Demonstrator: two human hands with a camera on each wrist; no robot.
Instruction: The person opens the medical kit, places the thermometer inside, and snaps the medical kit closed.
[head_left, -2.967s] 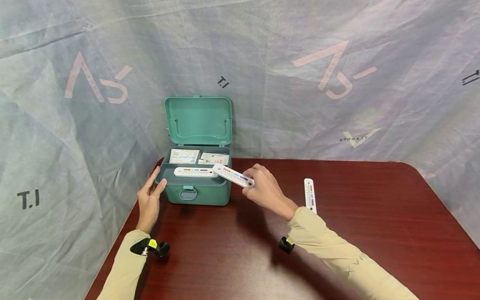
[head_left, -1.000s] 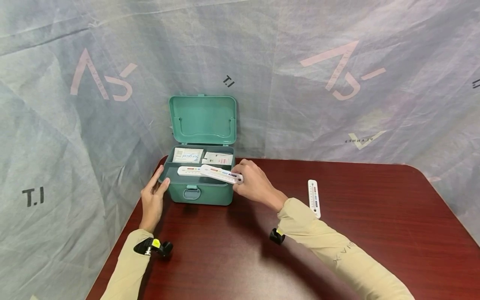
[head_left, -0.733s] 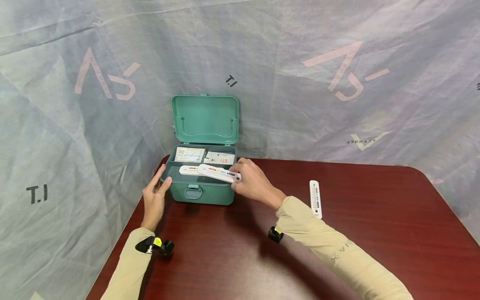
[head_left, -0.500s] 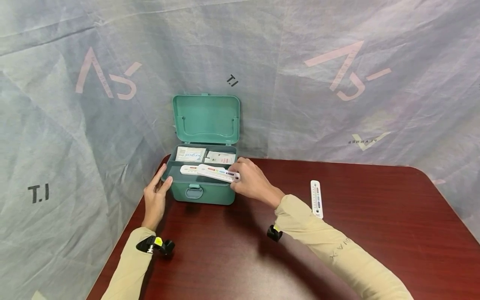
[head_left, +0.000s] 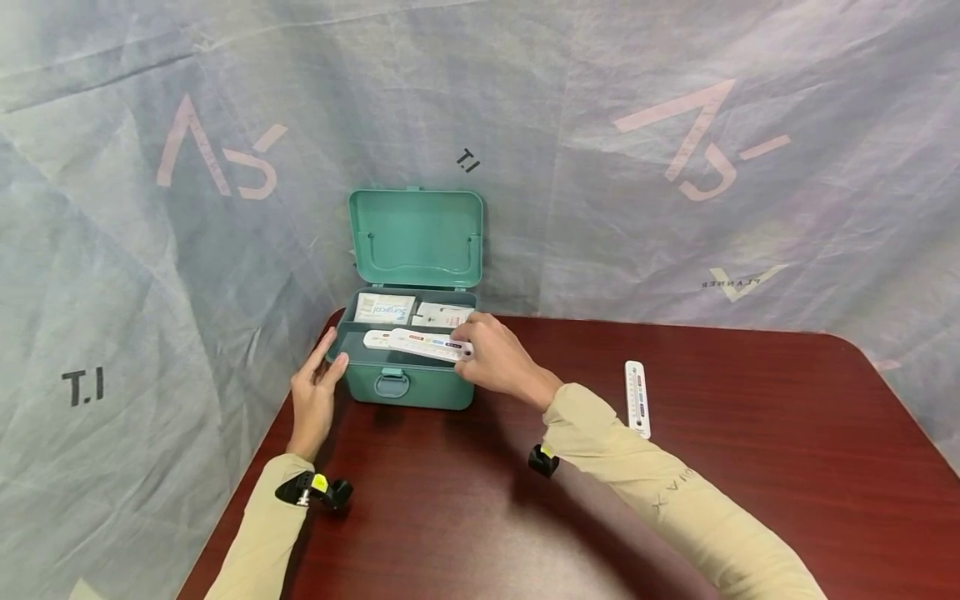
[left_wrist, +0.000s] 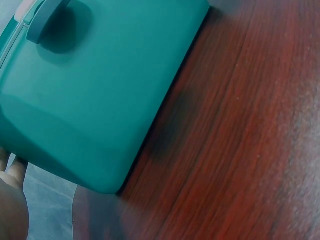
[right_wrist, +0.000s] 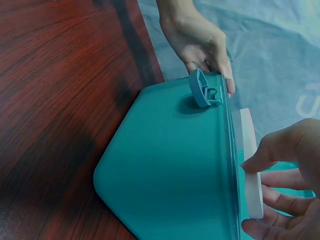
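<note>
The right hand (head_left: 498, 360) pinches a thermometer (head_left: 425, 344) by its right end, thumb and fingertips gripping its edges. That end grip probably serves to leave the long body free, lying lengthwise over the front compartment of the box (head_left: 435, 392) while the knuckles stay by the right rim. The left hand (head_left: 313, 400) is spread and relaxed, fingers along the box's left wall and thumb at its front left corner, apparently to steady it against sliding.

A second thermometer (head_left: 377, 338) lies in the front compartment, partly covered by the held one; whether the two touch I cannot tell. Two packets, one white (head_left: 384, 307) and one red-printed (head_left: 442, 315), sit in the rear compartment, behind a divider that seems meant to keep them separate. The lid (head_left: 417, 237) stands upright at the back, so the top is accessible.

The box sits at the tabletop's (head_left: 465, 517) far left corner. Room is tight to its left, where the edge runs just beside it, and behind, where the cloth (head_left: 540, 225) hangs. In front and to the right the tabletop runs wide. A third thermometer (head_left: 637, 398) lies there, well apart from the box, right of the middle, pointing toward the far edge; the right sleeve (head_left: 660, 479) passes just beside its near end.
</note>
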